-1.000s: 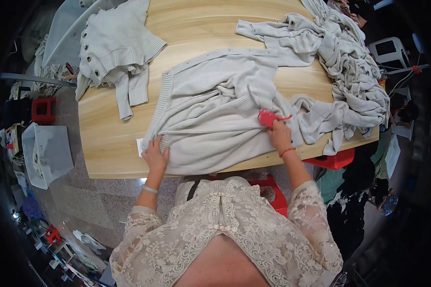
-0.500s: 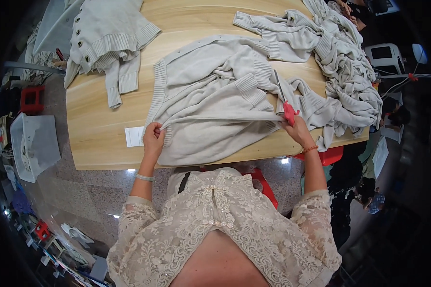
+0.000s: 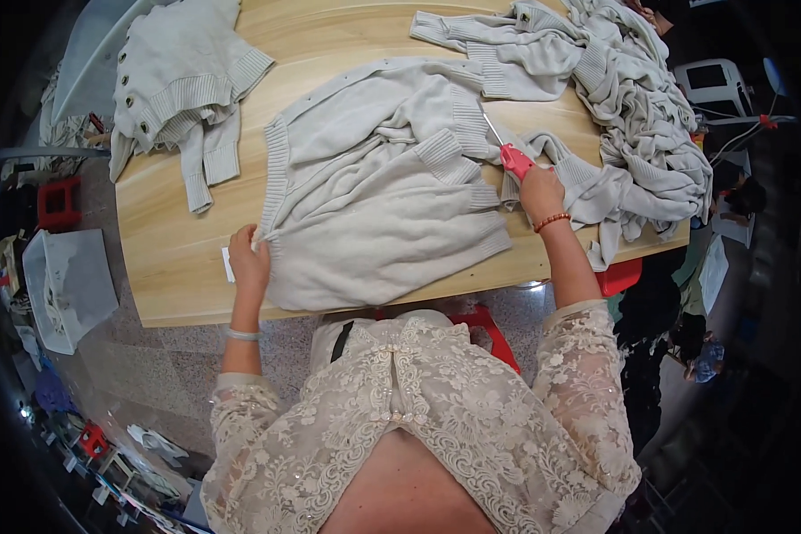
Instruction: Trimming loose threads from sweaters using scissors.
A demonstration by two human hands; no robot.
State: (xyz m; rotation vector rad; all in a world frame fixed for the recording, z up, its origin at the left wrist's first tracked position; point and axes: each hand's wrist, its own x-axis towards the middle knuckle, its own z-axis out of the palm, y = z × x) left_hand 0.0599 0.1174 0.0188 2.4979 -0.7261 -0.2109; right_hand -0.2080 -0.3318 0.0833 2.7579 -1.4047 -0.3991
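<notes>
A pale grey knitted cardigan [image 3: 374,214] lies spread on the table in front of me, its ribbed hem to the left and a cuff near its right middle. At its lower left edge rests my left hand [image 3: 250,258], its fingers loosely bent and apart, beside the ribbing. My right hand [image 3: 541,191] is closed round red-handled scissors [image 3: 513,158]. Their metal blades point up and to the left, over the cardigan's right side. A white paper slip [image 3: 228,264] is partly hidden by my left hand.
A buttoned cardigan [image 3: 178,71] lies at the far left of the wooden table [image 3: 178,285]. Knitwear is heaped [image 3: 641,133] along the right edge. A white bin [image 3: 71,289] stands on the floor at left, near a red stool [image 3: 60,202].
My left hand has loosened its pinch on the cardigan. The raised fold now lies down. My right hand has moved up and slightly left with the scissors.
</notes>
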